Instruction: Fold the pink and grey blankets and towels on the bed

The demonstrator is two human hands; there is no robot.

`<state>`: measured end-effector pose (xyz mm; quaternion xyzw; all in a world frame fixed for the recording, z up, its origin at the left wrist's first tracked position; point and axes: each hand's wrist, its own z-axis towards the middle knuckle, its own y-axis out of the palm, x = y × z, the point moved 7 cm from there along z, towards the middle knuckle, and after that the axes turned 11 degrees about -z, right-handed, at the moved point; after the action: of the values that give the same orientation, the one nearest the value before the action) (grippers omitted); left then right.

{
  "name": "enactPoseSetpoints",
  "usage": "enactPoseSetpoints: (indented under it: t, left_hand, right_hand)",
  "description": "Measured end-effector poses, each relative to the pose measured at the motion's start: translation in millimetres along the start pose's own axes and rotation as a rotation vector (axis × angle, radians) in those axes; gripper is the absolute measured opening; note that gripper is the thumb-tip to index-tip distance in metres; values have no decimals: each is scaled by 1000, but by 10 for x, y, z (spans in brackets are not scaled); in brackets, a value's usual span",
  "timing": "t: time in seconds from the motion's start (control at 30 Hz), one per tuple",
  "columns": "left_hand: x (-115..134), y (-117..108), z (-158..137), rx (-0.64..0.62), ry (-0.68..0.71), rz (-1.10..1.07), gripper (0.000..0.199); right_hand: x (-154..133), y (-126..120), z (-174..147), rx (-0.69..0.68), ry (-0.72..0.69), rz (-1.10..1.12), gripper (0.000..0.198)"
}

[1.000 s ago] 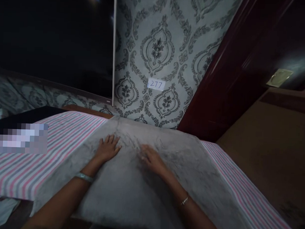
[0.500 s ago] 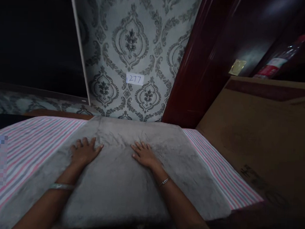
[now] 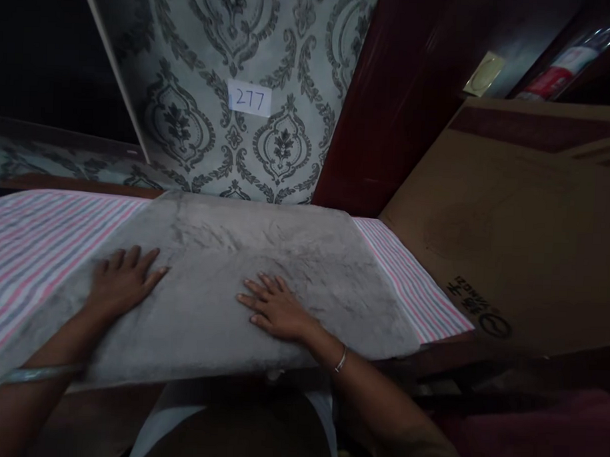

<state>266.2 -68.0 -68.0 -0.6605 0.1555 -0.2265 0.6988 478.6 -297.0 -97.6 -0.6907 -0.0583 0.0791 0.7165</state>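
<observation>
A grey plush cloth [image 3: 196, 318] lies spread over a pink, white and grey striped cloth [image 3: 44, 236], which shows at both sides. My left hand [image 3: 120, 282] rests palm down on the left part of the plush cloth, fingers spread, slightly blurred. Nearer the middle, my right hand [image 3: 277, 307] lies flat on the same cloth, its fingers apart and pointing up and left. Neither hand grips anything. Small creases run across the plush surface beyond the right hand.
A large cardboard box [image 3: 510, 222] stands at the right, with a red-labelled plastic bottle [image 3: 565, 71] behind it. A dark screen [image 3: 55, 60] is at the upper left. On the patterned wall hangs a paper marked 277 [image 3: 249, 98]. A dark red panel [image 3: 349, 123] rises beside it.
The view has tilted down, showing the cloth's front edge. My left hand has moved left and towards me, and my right hand slightly towards me, both still flat on the cloth.
</observation>
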Motion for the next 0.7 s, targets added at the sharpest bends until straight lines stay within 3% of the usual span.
enactPoseSetpoints:
  t: [0.13, 0.3, 0.43, 0.5, 0.6, 0.7]
  left_hand:
    - [-67, 29, -100, 38, 28, 33, 66]
    - [-81, 25, -200, 32, -48, 7, 72]
    - [-77, 6, -331, 55, -78, -11, 78]
    - [-88, 4, -400, 53, -91, -20, 80]
    - [-64, -10, -451, 42, -118, -48, 81]
    - [202, -39, -393, 44, -49, -74, 78]
  right_hand:
    - [-291, 6, -279, -26, -36, 49, 60]
    - [-651, -70, -629, -24, -37, 174, 65]
    - [-677, -134, -874, -17, -66, 359, 59]
    - [-430, -203, -966, 65, -5, 431, 51]
    - [281, -331, -1076, 277, 259, 363, 49]
    - [987, -353, -1083, 312, 486, 204, 55]
